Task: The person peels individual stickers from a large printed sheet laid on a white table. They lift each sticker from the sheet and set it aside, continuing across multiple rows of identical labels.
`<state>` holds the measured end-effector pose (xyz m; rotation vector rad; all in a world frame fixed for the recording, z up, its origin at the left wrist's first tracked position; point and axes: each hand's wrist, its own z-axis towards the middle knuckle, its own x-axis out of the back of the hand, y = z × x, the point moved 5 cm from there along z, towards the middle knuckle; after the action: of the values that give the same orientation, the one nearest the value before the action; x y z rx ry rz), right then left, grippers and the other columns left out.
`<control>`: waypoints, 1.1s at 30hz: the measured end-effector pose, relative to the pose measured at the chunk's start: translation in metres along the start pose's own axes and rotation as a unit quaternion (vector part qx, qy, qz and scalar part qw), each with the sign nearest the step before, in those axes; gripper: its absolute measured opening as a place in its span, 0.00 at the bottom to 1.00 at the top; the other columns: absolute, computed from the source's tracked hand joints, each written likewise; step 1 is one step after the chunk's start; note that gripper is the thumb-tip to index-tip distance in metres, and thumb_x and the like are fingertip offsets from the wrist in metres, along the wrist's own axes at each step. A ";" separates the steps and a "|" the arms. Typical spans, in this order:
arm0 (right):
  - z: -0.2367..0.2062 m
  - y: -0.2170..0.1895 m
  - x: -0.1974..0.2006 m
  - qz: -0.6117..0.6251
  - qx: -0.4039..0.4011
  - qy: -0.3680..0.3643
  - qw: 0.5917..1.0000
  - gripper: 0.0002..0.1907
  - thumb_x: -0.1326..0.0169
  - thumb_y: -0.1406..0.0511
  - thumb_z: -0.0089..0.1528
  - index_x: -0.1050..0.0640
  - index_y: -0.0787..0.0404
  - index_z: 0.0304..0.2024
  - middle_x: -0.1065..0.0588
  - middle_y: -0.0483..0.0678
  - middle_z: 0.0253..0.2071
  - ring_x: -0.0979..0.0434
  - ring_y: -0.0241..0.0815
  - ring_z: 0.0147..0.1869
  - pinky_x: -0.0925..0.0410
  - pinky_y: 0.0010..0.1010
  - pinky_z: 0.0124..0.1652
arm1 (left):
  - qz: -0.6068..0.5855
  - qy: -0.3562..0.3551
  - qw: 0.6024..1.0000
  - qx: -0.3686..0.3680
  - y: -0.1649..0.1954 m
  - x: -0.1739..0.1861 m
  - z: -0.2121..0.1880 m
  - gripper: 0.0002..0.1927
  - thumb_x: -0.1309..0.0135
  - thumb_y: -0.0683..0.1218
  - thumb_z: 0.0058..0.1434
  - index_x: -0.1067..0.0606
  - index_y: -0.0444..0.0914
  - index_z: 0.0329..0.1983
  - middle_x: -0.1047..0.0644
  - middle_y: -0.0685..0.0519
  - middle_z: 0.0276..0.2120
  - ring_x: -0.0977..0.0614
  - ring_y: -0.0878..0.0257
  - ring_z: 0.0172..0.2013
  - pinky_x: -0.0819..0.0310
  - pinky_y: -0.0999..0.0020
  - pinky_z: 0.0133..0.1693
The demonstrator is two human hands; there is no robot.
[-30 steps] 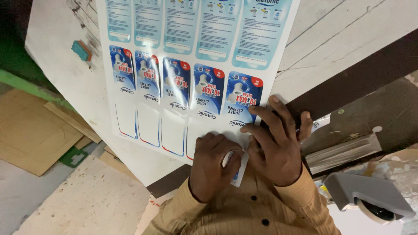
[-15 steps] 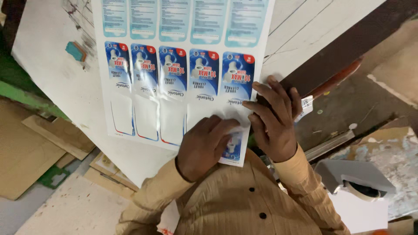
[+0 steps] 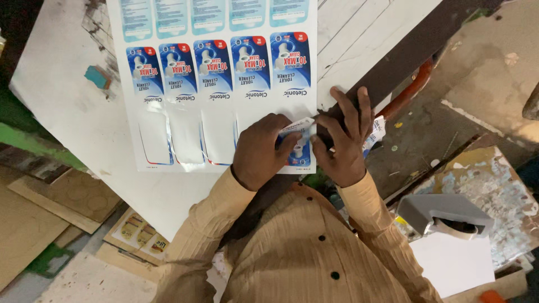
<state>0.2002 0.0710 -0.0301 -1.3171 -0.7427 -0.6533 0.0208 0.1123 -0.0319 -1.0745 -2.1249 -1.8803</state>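
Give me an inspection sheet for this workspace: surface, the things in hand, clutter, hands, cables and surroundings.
Surface: white board, scuffed and paint-stained, lying at a slant.
Things in hand: label sheet with rows of blue and white labels; several in the near row are already gone; one blue label at the sheet's near right corner is curled up off the backing.
Clutter: small teal scrap on the board.
Hands: left hand pinches the curled label; right hand presses on the sheet's edge beside it.
Cables: nothing seen.
Surroundings: cardboard pieces lower left, grey tape dispenser and white paper lower right, reddish curved bar on the stained floor.
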 end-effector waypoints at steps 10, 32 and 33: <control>0.002 -0.005 -0.004 -0.006 0.010 0.016 1.000 0.11 0.42 0.66 0.61 0.19 0.57 0.47 0.37 0.54 0.75 0.60 0.64 0.84 0.60 0.58 0.77 | -0.034 0.033 0.999 -0.009 -0.001 0.009 0.004 0.13 0.42 0.49 0.64 0.21 0.35 0.44 0.19 0.42 0.32 0.17 0.46 0.31 0.23 0.57 0.34; 0.001 -0.004 -0.003 0.000 0.007 0.012 1.000 0.14 0.38 0.69 0.59 0.18 0.55 0.48 0.37 0.53 0.75 0.60 0.65 0.83 0.60 0.58 0.76 | -0.064 0.011 0.995 -0.070 -0.002 0.011 -0.012 0.18 0.36 0.46 0.58 0.23 0.34 0.49 0.22 0.44 0.37 0.21 0.48 0.36 0.27 0.57 0.39; 0.001 -0.003 -0.003 0.001 0.010 0.009 1.000 0.14 0.37 0.69 0.59 0.18 0.55 0.48 0.37 0.53 0.75 0.60 0.65 0.84 0.60 0.58 0.76 | -0.064 0.004 0.993 -0.097 0.000 0.012 -0.016 0.20 0.36 0.46 0.58 0.24 0.34 0.52 0.22 0.45 0.39 0.23 0.47 0.38 0.28 0.56 0.41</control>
<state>0.1953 0.0717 -0.0306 -1.2923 -0.7320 -0.6543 0.0058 0.1027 -0.0219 -0.9837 -2.0865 -2.1846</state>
